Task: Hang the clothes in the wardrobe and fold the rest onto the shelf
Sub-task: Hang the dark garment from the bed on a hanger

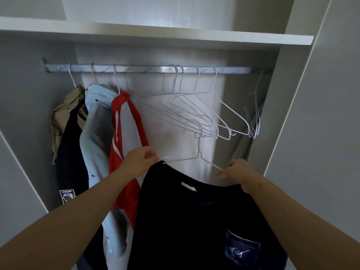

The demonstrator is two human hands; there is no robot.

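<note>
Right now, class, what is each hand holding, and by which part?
Both hold the white wire hanger: the left hand pinches its left shoulder at the collar of the dark garment; the right hand pinches its right shoulder, gripping the garment's edge too.

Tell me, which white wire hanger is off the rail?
The hanger held between the left hand and right hand, in the dark top; the rest hook over the rail.

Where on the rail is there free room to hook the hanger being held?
Two bare stretches of rail: between the red shirt and the empty hangers, and between those and the far-right hangers. The left end is crowded with clothes.
</note>
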